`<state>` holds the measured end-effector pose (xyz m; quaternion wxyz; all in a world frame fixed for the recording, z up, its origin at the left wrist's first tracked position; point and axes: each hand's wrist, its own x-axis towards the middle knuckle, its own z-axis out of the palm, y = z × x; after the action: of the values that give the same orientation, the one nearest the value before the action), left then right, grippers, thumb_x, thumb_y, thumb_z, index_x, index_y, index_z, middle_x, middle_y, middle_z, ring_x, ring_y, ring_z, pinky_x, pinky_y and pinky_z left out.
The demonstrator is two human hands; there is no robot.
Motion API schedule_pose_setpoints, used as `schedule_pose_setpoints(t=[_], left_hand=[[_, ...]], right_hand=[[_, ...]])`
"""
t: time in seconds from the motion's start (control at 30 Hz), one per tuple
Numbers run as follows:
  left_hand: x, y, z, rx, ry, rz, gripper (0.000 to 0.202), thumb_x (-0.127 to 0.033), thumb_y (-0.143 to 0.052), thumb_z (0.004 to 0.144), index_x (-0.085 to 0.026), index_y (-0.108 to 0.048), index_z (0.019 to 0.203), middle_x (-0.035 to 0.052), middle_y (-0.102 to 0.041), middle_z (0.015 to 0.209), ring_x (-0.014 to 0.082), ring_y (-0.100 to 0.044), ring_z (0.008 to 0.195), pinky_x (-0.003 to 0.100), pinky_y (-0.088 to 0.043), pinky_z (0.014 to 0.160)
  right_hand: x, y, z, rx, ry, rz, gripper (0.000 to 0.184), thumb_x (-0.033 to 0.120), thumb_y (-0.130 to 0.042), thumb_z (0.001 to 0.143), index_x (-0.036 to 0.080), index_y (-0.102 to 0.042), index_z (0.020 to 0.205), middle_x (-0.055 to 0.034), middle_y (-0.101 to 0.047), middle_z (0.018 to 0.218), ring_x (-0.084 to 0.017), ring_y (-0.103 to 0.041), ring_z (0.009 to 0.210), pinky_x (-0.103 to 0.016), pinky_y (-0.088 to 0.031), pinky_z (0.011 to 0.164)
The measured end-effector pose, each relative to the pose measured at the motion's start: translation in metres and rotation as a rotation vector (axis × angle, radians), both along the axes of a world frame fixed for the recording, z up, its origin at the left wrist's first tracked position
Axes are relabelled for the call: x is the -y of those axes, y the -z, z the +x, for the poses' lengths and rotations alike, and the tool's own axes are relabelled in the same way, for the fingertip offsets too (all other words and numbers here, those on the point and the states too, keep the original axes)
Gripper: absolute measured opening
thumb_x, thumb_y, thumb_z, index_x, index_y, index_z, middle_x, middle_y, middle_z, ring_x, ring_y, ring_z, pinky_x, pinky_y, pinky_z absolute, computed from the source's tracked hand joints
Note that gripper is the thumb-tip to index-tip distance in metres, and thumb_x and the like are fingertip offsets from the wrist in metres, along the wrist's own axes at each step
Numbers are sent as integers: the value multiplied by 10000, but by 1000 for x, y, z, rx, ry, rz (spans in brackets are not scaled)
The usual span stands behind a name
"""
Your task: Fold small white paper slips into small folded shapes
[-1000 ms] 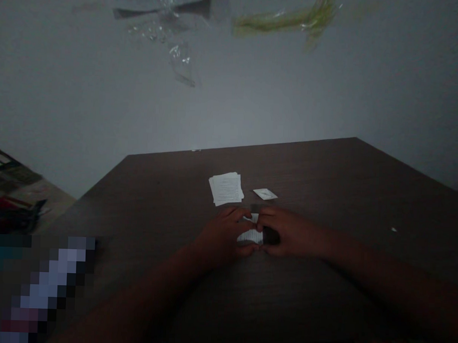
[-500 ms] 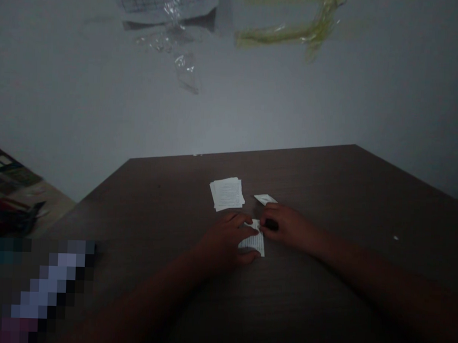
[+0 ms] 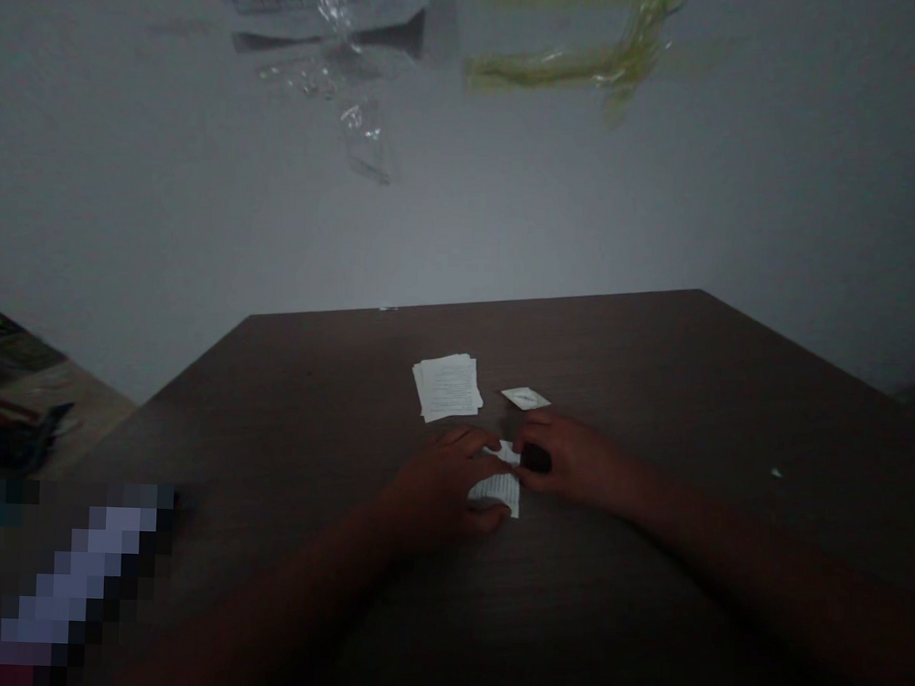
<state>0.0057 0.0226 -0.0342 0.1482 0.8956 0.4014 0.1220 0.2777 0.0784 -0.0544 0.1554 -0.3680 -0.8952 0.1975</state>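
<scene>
A small printed sheet of paper (image 3: pixel 499 493) lies on the dark wooden table. My left hand (image 3: pixel 447 483) rests over its left part, fingers apart, with fingertips and thumb touching the paper. At the paper's right edge, my right hand (image 3: pixel 566 457) has thumb and forefinger pinched together on it; the exact grip is dim. Behind the left hand sits a loose stack of printed sheets (image 3: pixel 448 388), slightly fanned. A small folded paper piece (image 3: pixel 527 397) with a mark on top lies just beyond the right hand.
The table (image 3: pixel 623 339) meets a pale wall (image 3: pixel 582 207) with taped sheets and clear plastic (image 3: pixel 367 130). A white scrap (image 3: pixel 776 472) lies at the right. A blurred-out object (image 3: pixel 81 570) stands at the lower left, with a cluttered floor (image 3: pixel 20 398) beyond the table's left side.
The right hand has shifted slightly toward me along the paper's edge, baring more of the folded piece. The left hand stays on the paper; the whole view has shifted a little.
</scene>
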Motion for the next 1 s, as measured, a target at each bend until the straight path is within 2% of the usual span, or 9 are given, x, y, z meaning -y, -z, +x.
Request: schedule_pose_setpoints(t=[0.07,0.17,0.27,0.4,0.63,0.73,0.83,1.0], left_hand=[[0,0,0,-2,8,1,475,-306,-962,1018,-304,-882,1486,105,-829,1639,403,-776,1540,605,-624,1350],[1,0,-1,3,3,-5,476,-325,-976,1009,-284,-881,1474,118,-827,1649,397,-772,1558,594,-622,1359],[1,0,-2,-8,-3,0,461,-333,-970,1017,-266,-883,1465,123,-828,1645,400,-774,1568,570,-628,1356],[0,3,-3,-3,-5,-1,464,-320,-956,1018,-272,-883,1473,119,-829,1648,399,-779,1561,582,-633,1356],[1,4,-3,14,-17,-16,469,-338,-958,1003,-283,-905,1465,132,-835,1651,423,-776,1570,596,-638,1357],[2,3,-3,21,-26,-16,453,-329,-952,1009,-290,-904,1457,124,-836,1652,411,-774,1572,580,-628,1364],[3,4,-5,28,-9,-7,466,-318,-941,1020,-322,-886,1482,103,-827,1670,389,-768,1580,587,-619,1372],[3,9,-7,39,0,18,467,-295,-957,998,-309,-888,1459,105,-837,1653,389,-769,1582,575,-631,1364]], right_hand=[[1,0,0,-5,0,-16,117,318,-899,1067,232,-841,1121,-95,-828,1196,-293,-760,1109,-419,-602,965],[-4,0,-1,-14,24,-35,36,231,-868,1061,235,-834,1053,-79,-835,1137,-279,-766,1083,-403,-588,963],[-11,1,-2,-19,75,-39,81,165,-828,1057,231,-820,1011,-73,-835,1103,-269,-774,1053,-383,-566,942],[-14,3,-3,-13,117,-16,92,177,-795,1073,232,-804,999,-57,-815,1058,-240,-744,957,-354,-528,869],[-8,0,-7,29,158,-9,98,193,-776,1102,220,-788,1008,-63,-801,1063,-232,-739,954,-347,-509,849],[-3,-4,-8,44,142,-29,68,198,-833,1060,218,-778,1025,-81,-814,1106,-258,-759,1014,-362,-531,876],[7,-10,-8,25,105,-32,164,253,-914,1002,226,-774,1084,-107,-829,1193,-307,-775,1137,-400,-579,945],[23,-16,-7,15,17,-42,297,306,-966,939,226,-788,1164,-118,-820,1240,-303,-754,1100,-429,-597,951]])
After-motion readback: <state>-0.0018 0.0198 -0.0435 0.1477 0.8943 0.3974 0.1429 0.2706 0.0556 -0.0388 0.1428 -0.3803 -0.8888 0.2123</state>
